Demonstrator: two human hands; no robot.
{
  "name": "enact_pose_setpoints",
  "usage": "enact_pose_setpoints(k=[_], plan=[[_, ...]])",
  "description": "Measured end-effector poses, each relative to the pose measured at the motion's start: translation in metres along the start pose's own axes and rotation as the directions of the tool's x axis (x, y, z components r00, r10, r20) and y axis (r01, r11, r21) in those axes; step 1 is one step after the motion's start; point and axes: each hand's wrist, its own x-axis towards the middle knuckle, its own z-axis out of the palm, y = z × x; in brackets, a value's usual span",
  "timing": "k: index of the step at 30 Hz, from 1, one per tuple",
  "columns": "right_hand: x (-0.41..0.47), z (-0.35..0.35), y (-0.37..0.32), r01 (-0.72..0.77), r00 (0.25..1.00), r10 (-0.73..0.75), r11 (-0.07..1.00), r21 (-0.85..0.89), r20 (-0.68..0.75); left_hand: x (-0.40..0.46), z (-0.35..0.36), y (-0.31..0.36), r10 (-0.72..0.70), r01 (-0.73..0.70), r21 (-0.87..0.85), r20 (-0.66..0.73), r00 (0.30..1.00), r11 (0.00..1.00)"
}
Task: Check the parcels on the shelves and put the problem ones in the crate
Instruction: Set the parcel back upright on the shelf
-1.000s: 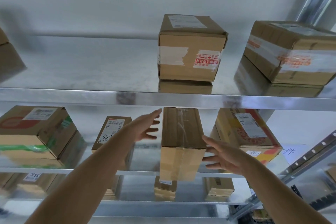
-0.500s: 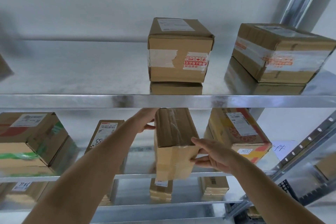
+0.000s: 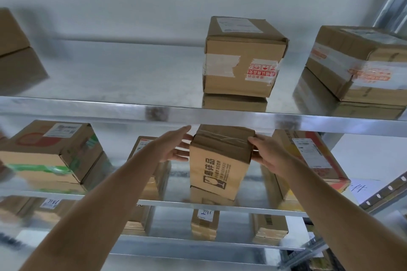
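A tall narrow brown cardboard parcel (image 3: 219,161) with black printed characters and a broken-glass symbol on its front stood on the middle steel shelf (image 3: 220,204), tipped so its taped top leaned toward the camera. The left hand (image 3: 176,149) lay against the parcel's left side near the top, fingers (image 3: 184,133) nearly straight and spread. The right hand (image 3: 267,152) held the upper right edge, thumb over the top corner and the other fingers tucked behind the right side, so how far they curled could not be told. Beside it on the same shelf sat a narrow labelled carton (image 3: 143,149) to the left and a yellow-and-red printed box (image 3: 312,160) to the right. On the upper shelf (image 3: 110,110) stood a square brown box with white tape (image 3: 243,59). The crate was not seen
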Motion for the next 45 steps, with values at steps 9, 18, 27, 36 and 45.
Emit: enact_pose_setpoints(k=[9,18,27,36,45], plan=[[-0.008,-0.007,-0.005,-0.067,0.998,0.068,0.992,-0.102,0.002,-0.005,0.001,-0.002,-0.191,0.171,0.130,0.166,0.967,0.977],[-0.025,-0.018,-0.002,-0.246,0.958,0.258,0.964,-0.103,0.125,0.003,0.004,-0.007,-0.245,0.220,0.141,0.204,0.948,0.965],[-0.021,-0.019,0.024,-0.338,0.929,0.349,0.936,-0.099,0.122,0.009,0.005,-0.031,-0.218,0.199,0.121,0.170,0.961,0.973],[-0.014,-0.024,0.001,-0.102,0.995,0.101,0.987,0.127,0.017,0.000,0.015,0.001,0.038,-0.017,-0.218,0.095,0.995,0.976],[-0.004,-0.006,0.098,-0.132,0.991,0.134,0.988,0.086,-0.013,0.016,0.052,-0.083,-0.028,0.022,-0.327,-0.012,1.000,0.945]])
